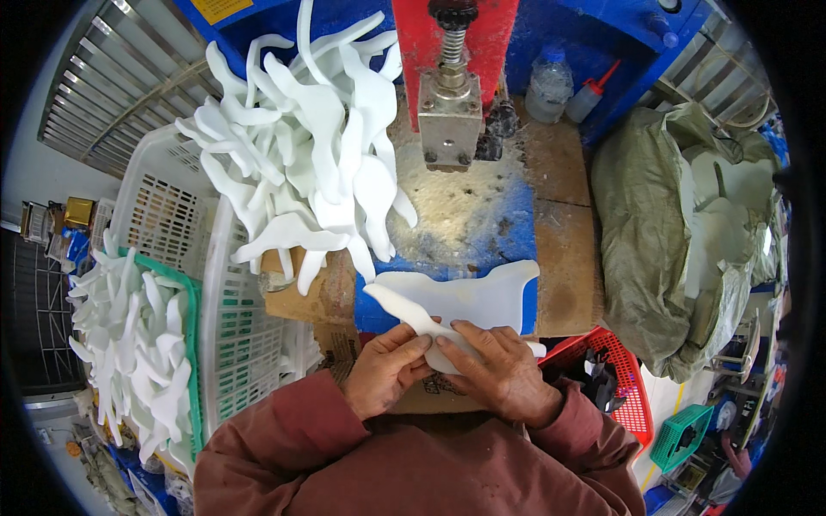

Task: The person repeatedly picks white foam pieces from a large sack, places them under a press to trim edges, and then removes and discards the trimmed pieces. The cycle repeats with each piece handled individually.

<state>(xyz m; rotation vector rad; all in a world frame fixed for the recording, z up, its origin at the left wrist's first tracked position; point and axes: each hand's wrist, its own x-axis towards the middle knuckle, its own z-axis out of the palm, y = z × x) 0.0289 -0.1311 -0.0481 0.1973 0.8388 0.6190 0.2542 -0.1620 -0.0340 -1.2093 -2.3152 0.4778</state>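
Both of my hands hold one white, smooth, curved piece (397, 304) in front of my chest. Its narrow tip points to the far left, and its wider middle lies under my fingers. My left hand (385, 368) pinches it between thumb and fingers; my right hand (502, 370) grips the wider part, thumb on top. Just beyond lies a translucent white sheet (482, 297) with a wavy far edge, on a blue work surface (508, 225). A large heap of similar white curved pieces (318, 163) rises to the left of the machine head (449, 120).
White plastic baskets (245, 318) and a green-rimmed one of white pieces (142, 344) stand left. A greenish woven sack (641, 232) is at right, above a red basket (632, 391). A clear bottle (549, 86) and squeeze bottle (585, 101) stand behind. Pale dust (460, 211) covers the surface.
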